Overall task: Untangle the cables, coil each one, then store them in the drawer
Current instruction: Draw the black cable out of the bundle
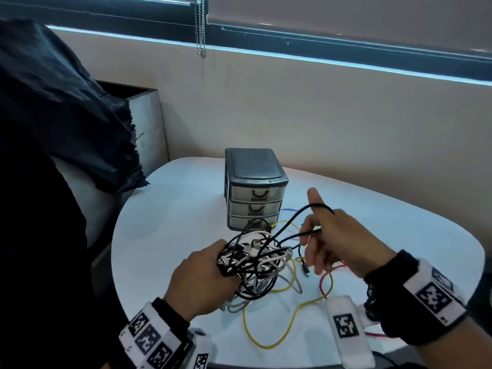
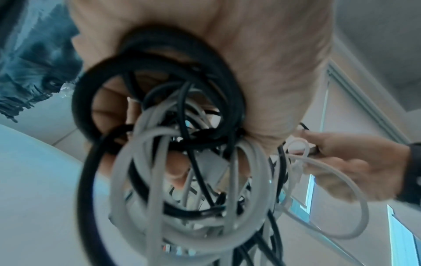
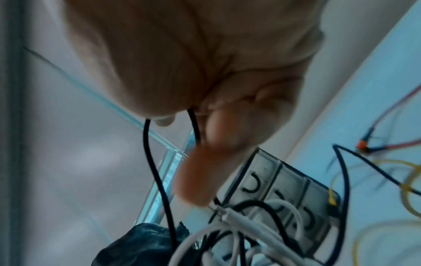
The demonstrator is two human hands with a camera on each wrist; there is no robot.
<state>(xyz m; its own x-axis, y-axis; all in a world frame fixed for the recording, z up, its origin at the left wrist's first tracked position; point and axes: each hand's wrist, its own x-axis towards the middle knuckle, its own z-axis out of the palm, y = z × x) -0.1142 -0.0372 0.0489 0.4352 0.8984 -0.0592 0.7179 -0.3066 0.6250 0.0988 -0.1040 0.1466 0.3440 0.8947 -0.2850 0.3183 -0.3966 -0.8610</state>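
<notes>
Head view: left hand around cable tangle.

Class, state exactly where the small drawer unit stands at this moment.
In the head view the drawer unit stands on the white table near its far edge, centre frame, just behind the cable tangle gripped by the left hand.

Office: roller blinds, white table

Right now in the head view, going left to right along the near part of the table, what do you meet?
Left hand gripping the cable tangle → loose yellow cable on the table → right hand pinching a black cable pulled out of the tangle.
</notes>
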